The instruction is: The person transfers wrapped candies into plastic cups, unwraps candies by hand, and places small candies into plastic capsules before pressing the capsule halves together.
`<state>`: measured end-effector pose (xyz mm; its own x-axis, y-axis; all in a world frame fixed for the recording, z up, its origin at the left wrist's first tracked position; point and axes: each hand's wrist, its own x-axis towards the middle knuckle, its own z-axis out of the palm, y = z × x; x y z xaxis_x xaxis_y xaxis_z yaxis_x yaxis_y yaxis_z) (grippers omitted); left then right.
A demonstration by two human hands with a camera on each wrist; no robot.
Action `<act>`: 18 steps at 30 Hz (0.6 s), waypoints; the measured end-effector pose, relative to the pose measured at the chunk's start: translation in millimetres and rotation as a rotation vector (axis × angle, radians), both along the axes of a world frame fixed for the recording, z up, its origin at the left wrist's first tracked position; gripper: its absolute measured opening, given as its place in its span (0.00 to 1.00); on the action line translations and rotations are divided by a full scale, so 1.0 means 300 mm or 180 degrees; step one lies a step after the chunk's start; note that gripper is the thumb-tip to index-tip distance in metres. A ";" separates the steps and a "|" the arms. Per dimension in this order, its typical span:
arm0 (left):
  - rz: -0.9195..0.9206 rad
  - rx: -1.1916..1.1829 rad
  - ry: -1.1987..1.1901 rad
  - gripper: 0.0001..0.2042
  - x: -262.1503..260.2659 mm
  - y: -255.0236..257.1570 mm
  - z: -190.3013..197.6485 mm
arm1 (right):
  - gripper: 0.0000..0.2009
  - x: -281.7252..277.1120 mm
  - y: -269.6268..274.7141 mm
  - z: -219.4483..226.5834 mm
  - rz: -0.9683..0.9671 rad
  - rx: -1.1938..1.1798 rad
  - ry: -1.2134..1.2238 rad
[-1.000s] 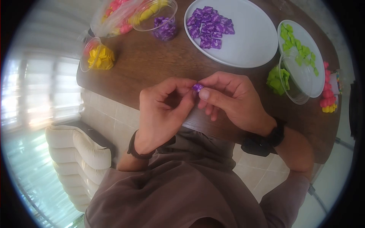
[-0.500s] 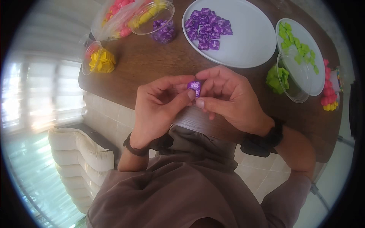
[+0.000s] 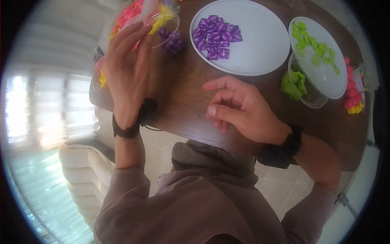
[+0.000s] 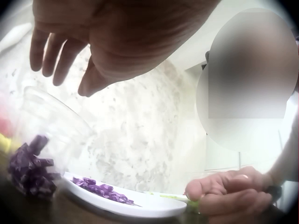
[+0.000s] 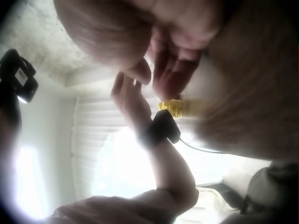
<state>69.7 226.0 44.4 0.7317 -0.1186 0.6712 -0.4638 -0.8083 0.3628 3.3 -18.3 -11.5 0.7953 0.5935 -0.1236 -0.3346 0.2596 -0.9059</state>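
My left hand (image 3: 128, 67) is raised at the table's left side, its fingers stretched out beside a clear plastic cup (image 4: 51, 112). Nothing shows in its grasp, and in the left wrist view its fingers point down above the cup's rim. Purple wrapped candies (image 4: 32, 172) are heaped in that cup. More purple candies (image 3: 217, 36) lie on the left part of a large white plate (image 3: 264, 44). Over the table's near edge, my right hand (image 3: 239, 105) has loosely bent fingers and holds nothing visible.
A smaller white plate (image 3: 340, 91) bears green pieces (image 3: 321, 49), with a tilted clear cup of green pieces (image 3: 294, 83) before it. Yellow pieces (image 3: 102, 79) are partly behind my left hand. A bag of pink pieces (image 3: 128, 16) stands at back left; pink pieces (image 3: 352, 99) at far right.
Both hands held a purple candy together; now it is out of sight. My left hand has moved up and left to the purple candies' cup, while the right stayed near its place.
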 end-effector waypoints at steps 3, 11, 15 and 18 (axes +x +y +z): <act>-0.0276 -0.0575 0.0269 0.10 -0.116 -0.043 0.010 | 0.20 -0.003 0.002 -0.004 0.0063 0.0064 0.0067; -0.2588 -0.3162 0.1745 0.08 -0.278 -0.143 0.091 | 0.18 -0.003 0.004 0.024 0.0061 -0.0149 0.0113; -0.2729 -0.3191 0.1795 0.08 -0.255 -0.145 0.093 | 0.19 0.005 -0.003 0.021 0.0063 -0.0151 0.0069; -0.2815 -0.3116 0.1843 0.08 -0.226 -0.126 0.114 | 0.19 -0.016 -0.003 0.021 0.0148 -0.0086 0.0297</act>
